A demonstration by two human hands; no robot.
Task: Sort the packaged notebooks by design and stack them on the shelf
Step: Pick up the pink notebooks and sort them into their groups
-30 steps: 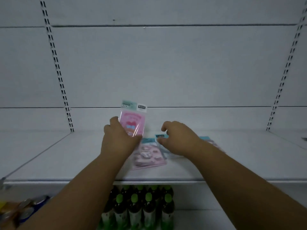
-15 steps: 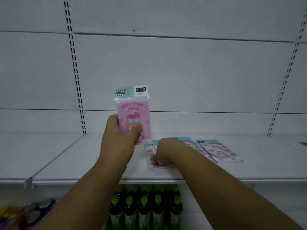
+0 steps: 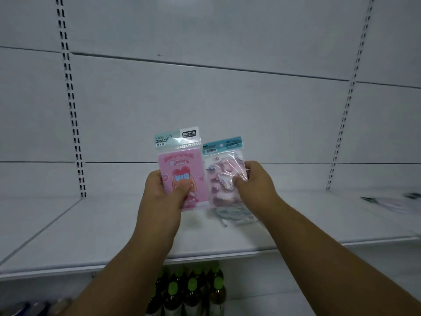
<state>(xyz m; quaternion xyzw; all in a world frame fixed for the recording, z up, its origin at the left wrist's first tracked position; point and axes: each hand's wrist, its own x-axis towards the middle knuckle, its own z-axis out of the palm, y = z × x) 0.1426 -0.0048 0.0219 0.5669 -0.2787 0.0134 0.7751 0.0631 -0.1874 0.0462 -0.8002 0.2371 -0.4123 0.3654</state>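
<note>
Both hands are raised in front of a white shelf (image 3: pixel 95 236), each grasping one packaged notebook upright and side by side. The left hand (image 3: pixel 163 193) grips a pink notebook (image 3: pixel 182 169) with its thumb pressed across the lower front of the cover and the fingers behind; the cover shows a cartoon girl with a red bow, and the pack's header card reads "FASHION GRACE". The right hand (image 3: pixel 255 183) pinches a second packaged notebook (image 3: pixel 224 172) by its right edge, thumb on the front, fingers wrapped round the back. This one has a blue header card with a barcode sticker and a pale cover with small pink and purple figures, blurred under the glossy wrap. The two packs nearly touch along their inner edges.

Just below the right-hand pack, more packaged notebooks (image 3: pixel 232 215) lie flat on the shelf, smeared by motion blur so their designs cannot be told. Further right on the shelf lie some blurred flat items (image 3: pixel 391 200). On the lower level stand dark bottles with green caps (image 3: pixel 193 290).
</note>
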